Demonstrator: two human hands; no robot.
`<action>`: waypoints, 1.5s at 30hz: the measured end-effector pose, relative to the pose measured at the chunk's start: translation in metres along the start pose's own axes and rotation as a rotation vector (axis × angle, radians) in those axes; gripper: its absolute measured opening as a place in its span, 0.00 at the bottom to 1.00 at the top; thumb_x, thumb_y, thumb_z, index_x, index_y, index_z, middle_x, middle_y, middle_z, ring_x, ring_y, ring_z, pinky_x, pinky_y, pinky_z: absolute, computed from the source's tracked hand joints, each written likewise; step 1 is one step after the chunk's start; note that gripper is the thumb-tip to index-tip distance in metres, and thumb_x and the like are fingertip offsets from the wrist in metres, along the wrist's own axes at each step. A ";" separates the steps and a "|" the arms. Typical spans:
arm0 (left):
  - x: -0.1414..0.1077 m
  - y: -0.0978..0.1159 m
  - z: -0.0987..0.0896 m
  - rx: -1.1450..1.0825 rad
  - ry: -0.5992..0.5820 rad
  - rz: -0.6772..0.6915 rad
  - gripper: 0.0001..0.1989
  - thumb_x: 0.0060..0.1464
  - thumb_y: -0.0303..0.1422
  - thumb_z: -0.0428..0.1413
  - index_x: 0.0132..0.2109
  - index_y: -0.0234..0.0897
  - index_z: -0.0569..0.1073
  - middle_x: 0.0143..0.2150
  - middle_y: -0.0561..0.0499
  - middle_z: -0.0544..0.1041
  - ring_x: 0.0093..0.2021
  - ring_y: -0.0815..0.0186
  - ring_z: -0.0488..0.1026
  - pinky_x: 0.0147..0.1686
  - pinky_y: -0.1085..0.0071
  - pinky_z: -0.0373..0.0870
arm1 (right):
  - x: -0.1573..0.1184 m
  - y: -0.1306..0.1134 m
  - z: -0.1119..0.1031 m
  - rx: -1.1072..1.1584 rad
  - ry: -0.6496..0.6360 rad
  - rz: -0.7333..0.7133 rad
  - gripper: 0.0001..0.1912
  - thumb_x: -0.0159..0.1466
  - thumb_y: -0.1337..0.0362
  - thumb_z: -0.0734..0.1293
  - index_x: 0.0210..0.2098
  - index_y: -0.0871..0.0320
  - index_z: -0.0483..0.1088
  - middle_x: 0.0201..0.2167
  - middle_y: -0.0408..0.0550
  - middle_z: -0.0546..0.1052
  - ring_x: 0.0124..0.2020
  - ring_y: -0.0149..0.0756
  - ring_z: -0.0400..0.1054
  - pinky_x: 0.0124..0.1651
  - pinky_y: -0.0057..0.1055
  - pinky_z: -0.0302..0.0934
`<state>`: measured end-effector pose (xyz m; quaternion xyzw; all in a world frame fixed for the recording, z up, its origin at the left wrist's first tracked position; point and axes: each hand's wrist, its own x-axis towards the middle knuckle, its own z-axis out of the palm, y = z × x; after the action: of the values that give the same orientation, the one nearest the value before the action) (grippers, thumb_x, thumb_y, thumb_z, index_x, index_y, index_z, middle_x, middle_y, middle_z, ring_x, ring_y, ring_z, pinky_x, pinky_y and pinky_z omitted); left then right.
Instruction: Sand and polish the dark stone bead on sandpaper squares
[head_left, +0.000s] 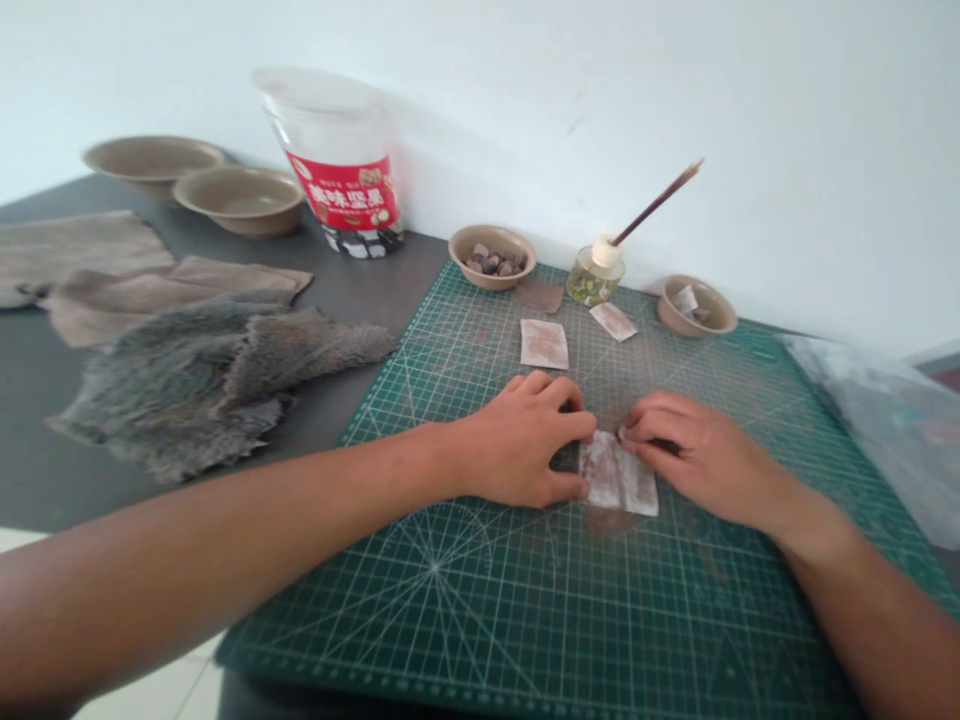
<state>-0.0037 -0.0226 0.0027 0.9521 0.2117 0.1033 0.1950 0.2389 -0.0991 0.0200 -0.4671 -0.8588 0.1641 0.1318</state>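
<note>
A small whitish rectangular sheet (pixel 619 480) with brown smears, like worn sandpaper, lies flat on the green cutting mat (pixel 495 610). My left hand (pixel 525 440) rests at its left side, thumb and index finger apart, with the tips on the sheet's edge. Over the upper right corner, my right hand (pixel 690 450) has thumb and fingers pinched around something small and dark, mostly hidden by the fingertips. Another smeared sheet (pixel 544 344), a smaller whitish piece (pixel 613 322) and a brown square (pixel 538 295) lie farther back on the mat.
Along the wall stand a bowl of dark pebble-like pieces (pixel 491 262), a glass jar with a brush (pixel 596 272) and a bowl of scraps (pixel 697 305). Leftward are grey cloths (pixel 180 380), two bowls (pixel 240 200) and a plastic tub (pixel 345 190). Clear plastic (pixel 885 430) lies right.
</note>
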 end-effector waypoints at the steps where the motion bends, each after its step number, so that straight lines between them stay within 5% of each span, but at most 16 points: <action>1: 0.000 0.000 0.000 -0.003 -0.003 -0.005 0.19 0.54 0.47 0.61 0.49 0.42 0.74 0.55 0.45 0.68 0.55 0.50 0.64 0.56 0.51 0.62 | 0.000 0.000 -0.001 0.035 -0.052 -0.015 0.07 0.70 0.68 0.65 0.36 0.56 0.74 0.39 0.47 0.76 0.40 0.36 0.71 0.43 0.35 0.66; 4: 0.000 0.000 -0.001 -0.006 -0.008 0.000 0.19 0.54 0.47 0.62 0.48 0.42 0.74 0.55 0.46 0.68 0.55 0.50 0.64 0.56 0.51 0.63 | 0.000 -0.004 0.000 0.136 -0.147 -0.083 0.08 0.70 0.68 0.65 0.34 0.56 0.74 0.37 0.45 0.77 0.38 0.34 0.71 0.41 0.32 0.66; 8: 0.000 0.000 0.000 0.000 0.003 -0.001 0.18 0.54 0.46 0.61 0.48 0.43 0.74 0.55 0.46 0.68 0.55 0.51 0.64 0.56 0.51 0.63 | 0.000 -0.007 0.000 0.037 0.007 0.022 0.08 0.70 0.68 0.64 0.36 0.56 0.74 0.39 0.48 0.77 0.40 0.37 0.72 0.43 0.35 0.66; 12: 0.000 0.000 0.000 -0.010 0.000 -0.005 0.19 0.53 0.47 0.62 0.49 0.43 0.74 0.56 0.46 0.68 0.55 0.50 0.64 0.56 0.51 0.63 | -0.002 -0.010 0.000 0.151 -0.170 -0.033 0.08 0.70 0.67 0.65 0.34 0.55 0.74 0.37 0.44 0.77 0.37 0.33 0.72 0.40 0.31 0.66; 17: 0.000 0.000 0.000 -0.010 -0.001 -0.007 0.19 0.54 0.46 0.62 0.49 0.43 0.74 0.55 0.46 0.68 0.55 0.50 0.64 0.57 0.51 0.62 | -0.002 -0.006 0.001 0.041 0.021 0.087 0.07 0.70 0.68 0.64 0.36 0.55 0.73 0.40 0.47 0.76 0.41 0.36 0.72 0.44 0.34 0.66; 21: 0.000 0.001 -0.001 -0.010 -0.004 -0.008 0.19 0.53 0.47 0.62 0.48 0.43 0.74 0.56 0.46 0.68 0.55 0.50 0.64 0.56 0.52 0.63 | -0.002 -0.006 0.001 0.124 -0.172 -0.042 0.07 0.70 0.67 0.65 0.35 0.55 0.73 0.38 0.44 0.76 0.38 0.33 0.72 0.41 0.31 0.66; 25: 0.001 0.001 0.000 -0.003 0.001 -0.003 0.19 0.53 0.46 0.62 0.48 0.43 0.74 0.56 0.46 0.68 0.55 0.50 0.64 0.56 0.51 0.63 | 0.000 -0.006 0.003 0.040 0.019 0.014 0.07 0.70 0.67 0.64 0.37 0.56 0.74 0.41 0.48 0.77 0.41 0.37 0.72 0.45 0.36 0.67; 30: 0.001 0.000 -0.001 -0.020 -0.005 -0.008 0.19 0.53 0.46 0.62 0.48 0.42 0.74 0.55 0.46 0.68 0.55 0.50 0.64 0.57 0.51 0.63 | -0.001 -0.005 0.000 0.169 -0.178 -0.051 0.07 0.70 0.67 0.65 0.35 0.55 0.73 0.38 0.45 0.77 0.37 0.33 0.72 0.40 0.31 0.67; 34: 0.000 0.000 -0.001 -0.015 -0.003 -0.003 0.19 0.54 0.46 0.62 0.48 0.42 0.74 0.55 0.46 0.68 0.55 0.51 0.64 0.57 0.50 0.62 | -0.001 -0.003 0.001 0.056 -0.021 0.027 0.07 0.71 0.68 0.64 0.37 0.55 0.73 0.41 0.48 0.76 0.41 0.36 0.72 0.45 0.35 0.66; 39: 0.001 0.000 -0.001 -0.019 -0.009 0.003 0.18 0.54 0.46 0.61 0.47 0.42 0.74 0.55 0.46 0.68 0.55 0.50 0.64 0.57 0.51 0.63 | 0.002 -0.003 0.001 0.192 -0.185 -0.071 0.07 0.70 0.67 0.65 0.36 0.55 0.73 0.39 0.45 0.76 0.39 0.33 0.72 0.43 0.31 0.67; 43: 0.000 0.000 -0.001 -0.009 0.001 0.008 0.18 0.54 0.45 0.61 0.48 0.43 0.74 0.55 0.46 0.68 0.55 0.51 0.64 0.57 0.50 0.63 | 0.003 -0.002 0.000 0.080 -0.023 0.010 0.07 0.69 0.70 0.65 0.36 0.55 0.73 0.41 0.47 0.77 0.42 0.36 0.72 0.45 0.33 0.66; 45: 0.000 0.000 -0.001 -0.010 -0.004 0.009 0.18 0.54 0.45 0.61 0.48 0.43 0.74 0.55 0.46 0.68 0.55 0.50 0.64 0.57 0.50 0.62 | 0.002 -0.002 -0.001 0.107 -0.079 -0.002 0.07 0.69 0.70 0.66 0.35 0.55 0.73 0.40 0.46 0.77 0.40 0.34 0.72 0.43 0.32 0.66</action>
<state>-0.0038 -0.0223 0.0033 0.9523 0.2064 0.1033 0.1997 0.2363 -0.0985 0.0216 -0.4515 -0.8539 0.2279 0.1228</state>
